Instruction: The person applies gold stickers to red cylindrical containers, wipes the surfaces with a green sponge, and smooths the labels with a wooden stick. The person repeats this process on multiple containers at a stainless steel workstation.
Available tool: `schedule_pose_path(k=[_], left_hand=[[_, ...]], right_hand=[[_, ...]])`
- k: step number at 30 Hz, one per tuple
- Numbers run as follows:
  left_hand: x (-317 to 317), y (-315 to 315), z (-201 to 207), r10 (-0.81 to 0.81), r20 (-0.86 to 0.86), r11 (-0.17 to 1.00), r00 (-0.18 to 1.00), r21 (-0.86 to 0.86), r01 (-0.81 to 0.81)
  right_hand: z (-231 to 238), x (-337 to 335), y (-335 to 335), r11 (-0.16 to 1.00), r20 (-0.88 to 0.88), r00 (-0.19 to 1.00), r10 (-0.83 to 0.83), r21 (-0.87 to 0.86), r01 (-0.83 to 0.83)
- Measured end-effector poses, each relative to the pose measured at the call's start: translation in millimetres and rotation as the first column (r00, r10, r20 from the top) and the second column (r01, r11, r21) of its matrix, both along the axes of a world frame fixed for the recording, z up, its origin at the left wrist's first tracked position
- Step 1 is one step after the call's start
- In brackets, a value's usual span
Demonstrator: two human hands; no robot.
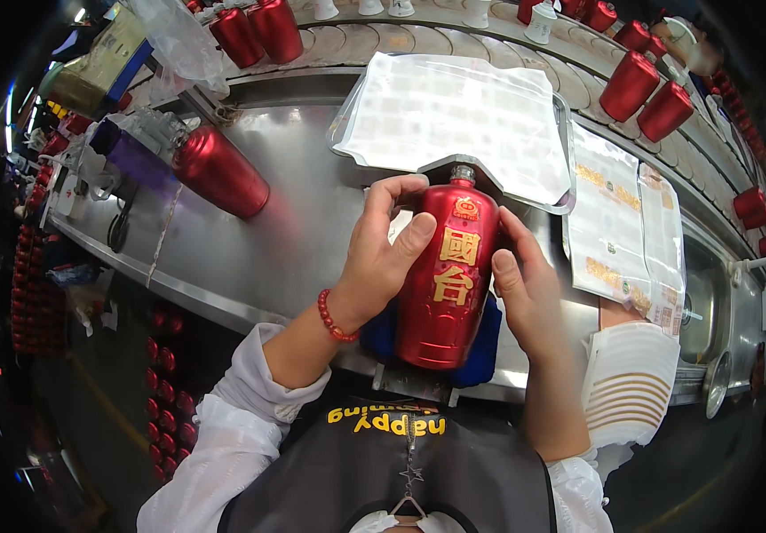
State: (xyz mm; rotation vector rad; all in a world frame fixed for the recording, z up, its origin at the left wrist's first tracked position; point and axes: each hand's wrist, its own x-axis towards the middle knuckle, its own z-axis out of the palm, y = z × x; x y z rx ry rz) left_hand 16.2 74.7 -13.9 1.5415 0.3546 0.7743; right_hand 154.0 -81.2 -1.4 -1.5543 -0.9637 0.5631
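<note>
A glossy red bottle (437,311) with raised gold characters lies tilted before me, its grey threaded neck uncapped and pointing away. My left hand (384,253), with a red bead bracelet at the wrist, grips its upper left side, thumb on the front. Along the right side, my right hand (529,289) holds it with curved fingers and thumb; some of those fingertips are hidden behind the bottle. Under its base is a blue cloth (487,351) at the bench edge. Just beyond the neck stands a dark angled plate (467,163), partly covered by the bottle.
A tray (566,124) with white sheets (454,107) lies behind; gold-printed sheets (609,222) are at right. Another red bottle (221,171) and a purple bottle (130,153) stand left on the metal bench (285,213). A conveyor (383,40) carrying red bottles curves past the back.
</note>
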Motion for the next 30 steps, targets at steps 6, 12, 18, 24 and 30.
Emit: schedule_pose_path(k=[6, 12, 18, 24, 30], left_hand=[[-15.3, -13.0, -8.9, -0.057, -0.028, 0.994, 0.998, 0.093, 0.06], [-17.9, -11.8, -10.3, -0.076, -0.087, 0.991, 0.993, 0.104, 0.085], [-21.5, -13.8, -6.6, -0.037, -0.014, 0.954, 0.999, 0.298, 0.04], [-27.4, -5.4, 29.6, -0.095, -0.143, 0.484, 0.985, 0.858, 0.171], [1.5, 30.0, 34.3, -0.057, -0.095, 0.432, 0.994, 0.895, 0.111]], right_hand=[[-11.0, -3.0, -11.8, 0.995, 0.059, 0.994, 0.096, 0.024, -0.097], [-5.1, -5.2, -12.6, 0.995, 0.032, 0.995, 0.098, 0.0, -0.098], [-5.9, -3.9, -13.8, 0.987, 0.003, 0.987, 0.159, 0.04, -0.159], [-2.9, -3.7, -12.4, 0.984, 0.002, 0.985, 0.172, 0.033, -0.172], [-8.5, -5.6, -10.3, 0.982, -0.049, 0.983, 0.175, 0.077, -0.171]])
